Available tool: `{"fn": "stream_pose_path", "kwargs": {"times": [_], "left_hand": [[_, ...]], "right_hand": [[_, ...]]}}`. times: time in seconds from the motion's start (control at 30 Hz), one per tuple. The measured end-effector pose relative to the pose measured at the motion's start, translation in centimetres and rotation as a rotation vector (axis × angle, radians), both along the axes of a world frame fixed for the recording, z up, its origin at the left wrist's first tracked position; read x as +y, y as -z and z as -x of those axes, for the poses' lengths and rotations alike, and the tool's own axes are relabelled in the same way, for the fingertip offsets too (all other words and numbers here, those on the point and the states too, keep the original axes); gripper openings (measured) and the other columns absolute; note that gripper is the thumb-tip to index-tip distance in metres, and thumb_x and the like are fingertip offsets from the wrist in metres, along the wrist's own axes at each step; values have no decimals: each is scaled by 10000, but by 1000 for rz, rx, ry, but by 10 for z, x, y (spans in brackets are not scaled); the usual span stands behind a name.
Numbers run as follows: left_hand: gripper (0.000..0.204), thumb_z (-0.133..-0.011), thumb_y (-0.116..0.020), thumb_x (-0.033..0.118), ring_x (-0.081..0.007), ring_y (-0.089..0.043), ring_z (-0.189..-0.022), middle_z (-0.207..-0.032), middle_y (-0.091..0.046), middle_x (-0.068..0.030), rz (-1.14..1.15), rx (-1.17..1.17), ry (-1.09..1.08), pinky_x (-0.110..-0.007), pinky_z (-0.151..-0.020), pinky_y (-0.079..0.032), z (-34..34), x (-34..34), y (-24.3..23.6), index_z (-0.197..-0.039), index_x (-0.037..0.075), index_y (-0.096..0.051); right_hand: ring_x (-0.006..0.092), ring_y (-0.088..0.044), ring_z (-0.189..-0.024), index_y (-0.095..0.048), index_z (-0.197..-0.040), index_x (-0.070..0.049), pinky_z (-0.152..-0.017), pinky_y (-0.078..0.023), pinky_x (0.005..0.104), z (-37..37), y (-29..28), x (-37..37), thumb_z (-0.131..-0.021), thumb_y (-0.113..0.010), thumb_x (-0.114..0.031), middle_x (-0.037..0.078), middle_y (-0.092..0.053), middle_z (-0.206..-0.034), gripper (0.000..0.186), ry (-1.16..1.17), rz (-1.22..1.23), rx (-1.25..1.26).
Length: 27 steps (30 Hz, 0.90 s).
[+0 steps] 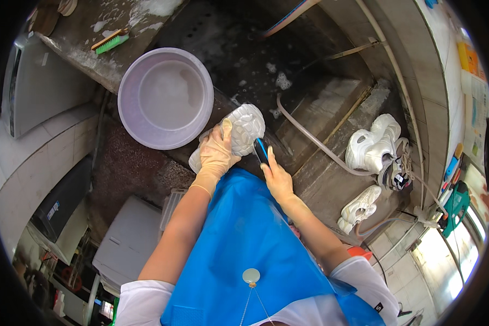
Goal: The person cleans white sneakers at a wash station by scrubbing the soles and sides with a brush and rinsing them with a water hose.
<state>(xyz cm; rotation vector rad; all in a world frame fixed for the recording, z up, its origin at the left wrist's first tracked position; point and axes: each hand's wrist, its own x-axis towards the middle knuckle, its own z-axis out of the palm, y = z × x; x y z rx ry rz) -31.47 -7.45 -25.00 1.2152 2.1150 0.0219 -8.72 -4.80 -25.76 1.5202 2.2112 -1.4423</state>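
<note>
My left hand (216, 151), in a thin cream-coloured glove, grips a white shoe (246, 123) whose patterned sole faces up. Its fingers lie across the middle of the sole. In my right hand (277, 178) is a black-and-blue handled brush (262, 151), its far end right against the shoe's edge; I cannot make out the bristles. Just beyond my left hand stands a pale purple basin (126, 103) with cloudy water in it. A blue apron (244, 228) covers my front, below the shoe.
On the ledge at right are white shoes (370, 145), a dark grey shoe (392, 176) and another white shoe (359, 208). A pale hose (315, 142) curves towards them. A green-bristled brush (111, 42) lies on the foamy upper-left ledge. A grey lidded box (129, 239) stands at lower left.
</note>
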Motion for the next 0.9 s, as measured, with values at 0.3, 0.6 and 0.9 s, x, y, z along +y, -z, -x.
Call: {"fn": "stream_pose_path", "kwargs": {"times": [0.3,0.6,0.9], "left_hand": [[1119,-580,-884,275,-374,-494,-1229,-1359,-444,-206,-35,-8,9,-463,-1072,-370,-1,-8,1,-1482,82,-251],[1054,-586,-881,295,-394,-482,-1241,-1380,-426,-219,-99,28,38,-452,-1066,-386,0,-11,3,-1446,78,-312],[1055,-592,-872,300,-385,-484,-1226,-1348,-446,-210,-11,-31,-6,-446,-1050,-400,0,0,-5,-1458,95,-305]], "right_hand": [[434,-635,-665,-345,-1505,-231,-593,-517,510,3,-6,-2,-988,-508,-368,221,-670,-804,559,-117,-26,-93],[443,-630,-641,-308,-1522,-232,-573,-508,531,24,-1,-1,-999,-479,-395,218,-669,-788,574,-124,-118,-48],[426,-650,-739,-321,-1517,-207,-630,-510,550,64,-2,19,-990,-500,-365,218,-672,-829,578,-97,-160,7]]}}
